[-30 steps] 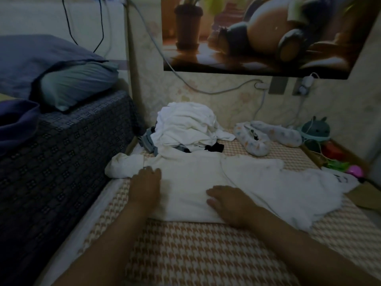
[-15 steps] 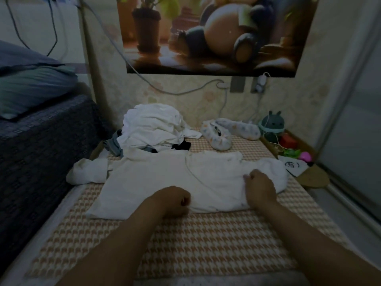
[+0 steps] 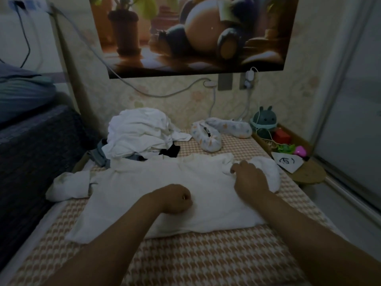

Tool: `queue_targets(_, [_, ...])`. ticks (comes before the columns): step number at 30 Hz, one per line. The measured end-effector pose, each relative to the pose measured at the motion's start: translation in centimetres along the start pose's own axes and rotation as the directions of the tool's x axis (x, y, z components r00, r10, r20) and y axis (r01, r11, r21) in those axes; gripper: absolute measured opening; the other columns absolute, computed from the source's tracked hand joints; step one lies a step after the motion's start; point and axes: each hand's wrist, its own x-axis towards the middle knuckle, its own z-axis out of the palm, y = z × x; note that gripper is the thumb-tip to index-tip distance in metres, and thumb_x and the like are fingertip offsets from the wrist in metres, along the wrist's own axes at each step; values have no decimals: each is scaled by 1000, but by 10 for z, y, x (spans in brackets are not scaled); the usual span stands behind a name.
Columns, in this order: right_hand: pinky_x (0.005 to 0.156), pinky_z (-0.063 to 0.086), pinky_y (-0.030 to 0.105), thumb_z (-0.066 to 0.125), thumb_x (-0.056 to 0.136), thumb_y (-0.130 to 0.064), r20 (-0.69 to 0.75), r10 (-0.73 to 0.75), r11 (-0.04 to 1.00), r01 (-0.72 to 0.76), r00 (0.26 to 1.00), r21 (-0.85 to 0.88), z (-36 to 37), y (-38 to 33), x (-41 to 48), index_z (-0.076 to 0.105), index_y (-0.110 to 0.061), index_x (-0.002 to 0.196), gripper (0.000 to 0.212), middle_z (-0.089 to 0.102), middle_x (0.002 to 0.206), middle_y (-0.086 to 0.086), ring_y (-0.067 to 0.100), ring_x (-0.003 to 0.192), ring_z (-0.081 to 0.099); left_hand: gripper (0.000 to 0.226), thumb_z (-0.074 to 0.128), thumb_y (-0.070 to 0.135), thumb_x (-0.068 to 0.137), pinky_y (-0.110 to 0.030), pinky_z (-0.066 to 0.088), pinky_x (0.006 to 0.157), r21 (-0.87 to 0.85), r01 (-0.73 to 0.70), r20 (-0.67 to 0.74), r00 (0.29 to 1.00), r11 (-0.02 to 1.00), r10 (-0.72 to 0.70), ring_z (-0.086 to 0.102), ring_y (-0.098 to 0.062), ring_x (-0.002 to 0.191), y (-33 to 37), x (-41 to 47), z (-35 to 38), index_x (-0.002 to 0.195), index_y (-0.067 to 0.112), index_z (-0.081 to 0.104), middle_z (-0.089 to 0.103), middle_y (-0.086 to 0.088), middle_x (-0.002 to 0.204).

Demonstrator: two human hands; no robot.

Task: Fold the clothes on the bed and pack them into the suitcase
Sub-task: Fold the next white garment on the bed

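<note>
White garment lies spread flat at centre frame on the checked mat, laid out for folding. My left hand is clenched, knuckles pinning the body panel, with no cloth seen inside it. My right hand sits at the right shoulder, fingers bent; whether it pinches or presses, I cannot tell. Unfolded pile lies behind. Suitcase not in view. Card, right: scrawl unreadable.

- The garment is plain white.
- The mat is tan-and-cream houndstooth.
- The clothes pile is white, with grey and black pieces.
- The slippers are white with pastel spots.
- The toy is dark teal.
- The cover is dark navy, small-checked.
</note>
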Motion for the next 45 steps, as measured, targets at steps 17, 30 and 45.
queue_targets(17, [80,39,28,45,99,-25,161,263,949,-285,951,132,75,34,135,62,-4,111,30,60,120,14,29,107,57,35,53,36,92,-34,47,91,71,274,-304,922,959,-241,57,-24,110,-61,173,-38,122,19,59,60,-4,124])
queue_targets(30, [92,44,46,71,75,-21,-234,276,951,-229,932,209,78,64,147,52,-15,122,51,49,122,17,35,109,48,45,49,20,96,-37,37,104,-181,59,-514,846,982,-146,41,-32,130,-30,209,-13,141,15,42,40,-14,142])
queue_targets(45, [102,41,37,42,89,-64,387,316,948,-274,866,-161,10,151,98,53,-14,133,67,53,137,9,27,121,52,60,20,55,96,-42,24,116,144,-268,-477,825,953,304,30,-22,142,78,213,30,147,28,36,34,-3,155])
